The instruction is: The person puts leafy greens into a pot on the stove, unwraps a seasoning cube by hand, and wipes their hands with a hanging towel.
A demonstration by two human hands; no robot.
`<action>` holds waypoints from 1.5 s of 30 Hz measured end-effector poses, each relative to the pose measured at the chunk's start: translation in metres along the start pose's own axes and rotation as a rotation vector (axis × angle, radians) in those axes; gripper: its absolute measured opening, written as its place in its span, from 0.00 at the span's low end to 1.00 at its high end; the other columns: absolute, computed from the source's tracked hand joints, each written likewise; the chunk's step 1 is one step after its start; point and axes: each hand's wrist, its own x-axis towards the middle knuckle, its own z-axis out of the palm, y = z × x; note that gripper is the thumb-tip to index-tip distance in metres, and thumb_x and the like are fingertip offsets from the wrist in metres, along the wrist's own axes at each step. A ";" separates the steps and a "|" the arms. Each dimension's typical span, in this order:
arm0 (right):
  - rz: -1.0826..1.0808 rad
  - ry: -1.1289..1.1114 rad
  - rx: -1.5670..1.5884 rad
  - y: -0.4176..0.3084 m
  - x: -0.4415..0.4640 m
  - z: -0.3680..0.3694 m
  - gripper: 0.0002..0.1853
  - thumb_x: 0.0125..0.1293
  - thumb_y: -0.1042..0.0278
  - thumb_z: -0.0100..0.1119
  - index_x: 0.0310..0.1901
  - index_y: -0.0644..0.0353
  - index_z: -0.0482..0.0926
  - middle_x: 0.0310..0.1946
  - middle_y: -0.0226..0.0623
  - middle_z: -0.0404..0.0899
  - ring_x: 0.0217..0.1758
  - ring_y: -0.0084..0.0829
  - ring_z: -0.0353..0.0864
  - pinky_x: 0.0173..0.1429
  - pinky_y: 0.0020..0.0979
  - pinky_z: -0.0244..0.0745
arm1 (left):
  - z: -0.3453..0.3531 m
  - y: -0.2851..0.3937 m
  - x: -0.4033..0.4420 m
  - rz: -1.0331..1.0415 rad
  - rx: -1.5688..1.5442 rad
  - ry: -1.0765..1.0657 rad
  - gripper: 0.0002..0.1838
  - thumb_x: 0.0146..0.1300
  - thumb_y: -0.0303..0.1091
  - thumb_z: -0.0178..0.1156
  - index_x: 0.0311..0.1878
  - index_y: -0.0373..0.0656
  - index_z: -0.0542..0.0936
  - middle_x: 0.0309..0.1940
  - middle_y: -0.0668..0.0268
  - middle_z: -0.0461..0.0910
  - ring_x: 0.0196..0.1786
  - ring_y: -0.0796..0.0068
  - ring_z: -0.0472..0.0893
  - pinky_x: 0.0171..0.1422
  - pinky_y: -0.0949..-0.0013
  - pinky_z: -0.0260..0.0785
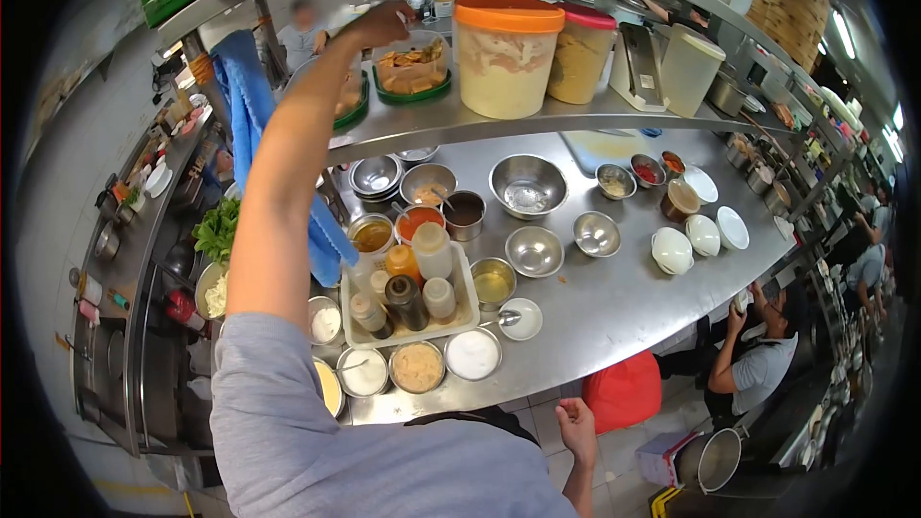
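Note:
My left hand (382, 25) is raised to the steel shelf, above the rim of a clear plastic tub (414, 59) holding brown and orange flat pieces. Its fingers bend downward and look closed; whatever they hold is hidden. The tub stands on a green lid (413, 97). Partly behind my forearm is a second clear tub (351, 96) on a green base. My right hand (578, 430) hangs low beyond the table's front edge, near a red rounded seat (624, 391). Its fingers are loosely curled, and nothing shows in them.
On the shelf stands a large orange-lidded tub (508, 62). Below, the steel table (614, 312) carries a tray of squeeze bottles (465, 315), metal bowls (529, 186) and white bowls (672, 250). A blue towel (251, 105) hangs at left. Another person (763, 364) sits at right.

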 end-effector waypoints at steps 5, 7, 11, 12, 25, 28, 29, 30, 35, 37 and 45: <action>0.064 0.017 -0.027 0.012 -0.024 0.000 0.07 0.63 0.73 0.62 0.41 0.63 0.76 0.29 0.29 0.77 0.30 0.19 0.74 0.35 0.23 0.71 | -0.054 0.001 -0.038 -0.080 0.710 -0.084 0.11 0.53 0.30 0.56 0.37 0.36 0.83 0.37 0.49 0.83 0.37 0.54 0.82 0.43 0.57 0.74; 0.070 0.020 -0.001 0.023 -0.028 0.001 0.07 0.63 0.74 0.62 0.40 0.63 0.76 0.28 0.29 0.77 0.29 0.19 0.74 0.35 0.23 0.71 | -0.062 -0.003 -0.054 -0.208 0.800 -0.242 0.10 0.51 0.29 0.57 0.33 0.35 0.83 0.33 0.49 0.83 0.34 0.54 0.82 0.41 0.57 0.74; 0.047 -0.013 -0.027 0.022 -0.030 0.002 0.06 0.63 0.74 0.61 0.40 0.63 0.76 0.28 0.29 0.77 0.30 0.20 0.74 0.36 0.24 0.71 | -0.054 -0.005 -0.080 -0.316 0.906 -0.416 0.18 0.45 0.26 0.63 0.44 0.40 0.80 0.37 0.55 0.83 0.40 0.61 0.82 0.38 0.60 0.72; 0.034 -0.007 -0.056 0.018 -0.030 0.001 0.06 0.63 0.74 0.61 0.40 0.63 0.76 0.29 0.29 0.77 0.31 0.20 0.74 0.37 0.24 0.71 | -0.053 -0.016 -0.080 -0.276 0.900 -0.388 0.18 0.45 0.26 0.63 0.43 0.39 0.80 0.37 0.55 0.82 0.41 0.60 0.82 0.38 0.61 0.72; -0.009 0.022 -0.171 0.003 -0.057 0.022 0.06 0.61 0.74 0.62 0.39 0.63 0.77 0.30 0.30 0.80 0.32 0.21 0.77 0.38 0.25 0.73 | -0.055 -0.052 -0.087 -0.084 0.808 -0.144 0.13 0.47 0.31 0.63 0.37 0.37 0.83 0.39 0.50 0.82 0.43 0.53 0.82 0.46 0.58 0.74; -0.026 0.033 -0.213 -0.003 -0.064 0.032 0.06 0.61 0.74 0.62 0.40 0.63 0.78 0.30 0.31 0.81 0.31 0.21 0.77 0.37 0.25 0.74 | -0.053 -0.015 -0.112 -0.108 0.941 0.054 0.17 0.48 0.34 0.63 0.44 0.41 0.81 0.44 0.52 0.81 0.45 0.52 0.82 0.49 0.57 0.74; -0.029 0.040 -0.221 -0.005 -0.066 0.036 0.06 0.61 0.74 0.62 0.40 0.63 0.78 0.29 0.31 0.81 0.31 0.20 0.77 0.37 0.25 0.74 | -0.055 0.003 -0.124 -0.126 0.989 0.152 0.18 0.49 0.33 0.63 0.46 0.42 0.81 0.45 0.54 0.81 0.46 0.52 0.82 0.49 0.57 0.74; -0.023 0.042 -0.170 -0.011 -0.068 0.039 0.07 0.62 0.73 0.62 0.40 0.63 0.78 0.29 0.30 0.81 0.31 0.20 0.77 0.37 0.25 0.73 | -0.056 0.012 -0.128 -0.048 0.952 0.229 0.17 0.50 0.32 0.61 0.46 0.43 0.80 0.45 0.56 0.80 0.46 0.52 0.82 0.49 0.56 0.74; 0.030 0.005 0.091 -0.045 -0.075 0.052 0.07 0.64 0.73 0.61 0.41 0.64 0.78 0.31 0.28 0.79 0.35 0.17 0.76 0.39 0.22 0.73 | -0.024 0.074 -0.164 0.546 0.551 0.505 0.07 0.63 0.26 0.53 0.43 0.43 0.77 0.48 0.59 0.79 0.42 0.55 0.82 0.42 0.59 0.74; -0.014 -0.027 0.248 -0.077 -0.073 0.059 0.07 0.66 0.73 0.60 0.43 0.65 0.77 0.33 0.27 0.78 0.38 0.15 0.75 0.42 0.21 0.72 | 0.010 0.104 -0.187 0.777 0.270 0.442 0.08 0.60 0.19 0.55 0.41 0.40 0.76 0.45 0.59 0.79 0.40 0.57 0.82 0.40 0.65 0.75; -0.266 -0.041 0.514 -0.200 -0.083 0.057 0.16 0.70 0.73 0.54 0.58 0.61 0.71 0.47 0.35 0.77 0.43 0.23 0.79 0.46 0.26 0.78 | 0.164 0.192 -0.274 1.440 -0.274 0.415 0.13 0.42 0.19 0.64 0.36 0.35 0.80 0.39 0.56 0.80 0.26 0.68 0.79 0.27 0.71 0.72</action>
